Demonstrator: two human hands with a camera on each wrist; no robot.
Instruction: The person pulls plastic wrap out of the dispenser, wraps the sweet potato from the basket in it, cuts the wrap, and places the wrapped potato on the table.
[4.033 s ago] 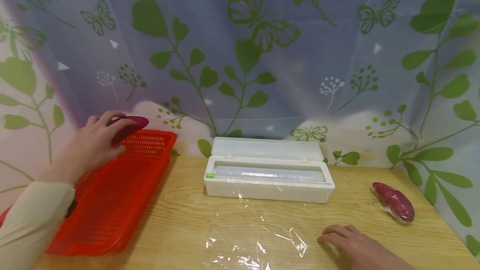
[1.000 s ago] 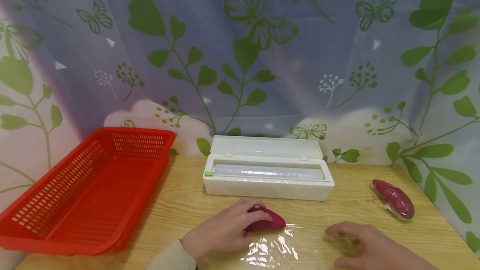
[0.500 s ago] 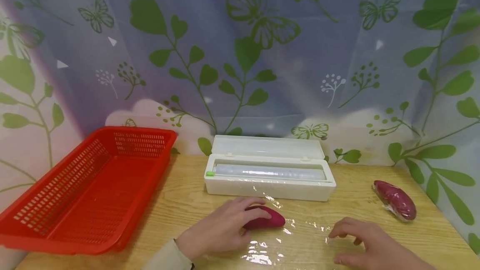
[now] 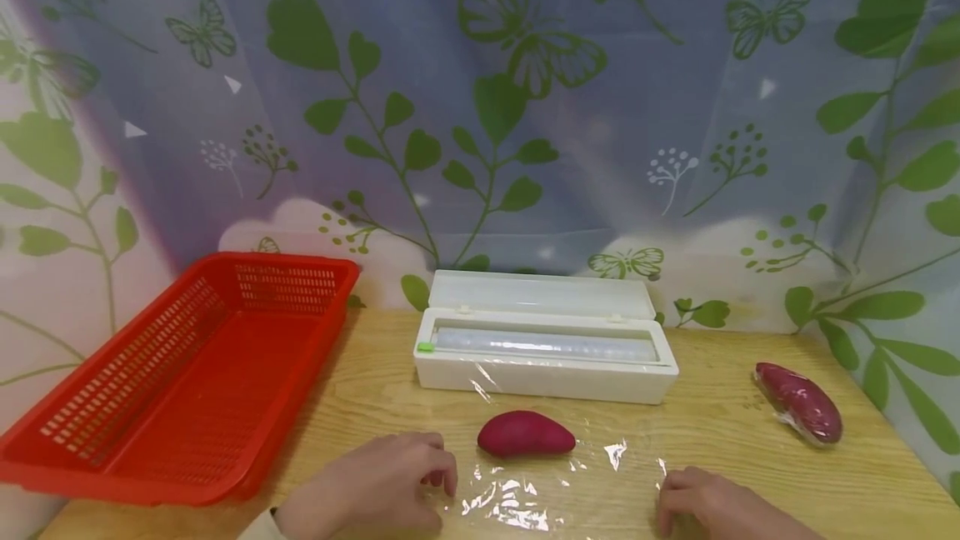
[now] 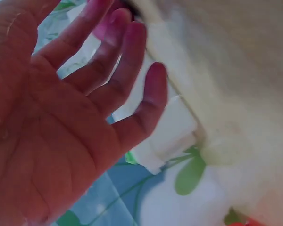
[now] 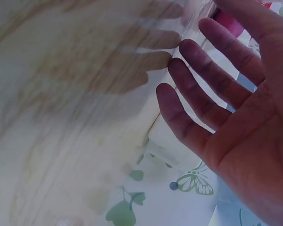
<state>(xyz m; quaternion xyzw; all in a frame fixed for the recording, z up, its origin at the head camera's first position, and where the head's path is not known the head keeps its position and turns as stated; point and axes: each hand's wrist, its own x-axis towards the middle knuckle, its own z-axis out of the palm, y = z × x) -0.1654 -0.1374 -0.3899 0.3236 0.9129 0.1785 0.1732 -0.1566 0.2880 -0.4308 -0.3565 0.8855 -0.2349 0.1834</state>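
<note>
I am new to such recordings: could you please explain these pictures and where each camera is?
There is no machine here: you see a person's bare left hand and right hand. The wide picture comes from a camera on the head, the close ones from cameras on the wrists. On the wooden table stand a red basket and an open white box with a film roll. Clear film lies spread in front of the box, with a purple vegetable on it; a wrapped vegetable lies at the right. Both hands look relaxed, and neither holds a vegetable. Whether they touch the film is unclear.
</note>
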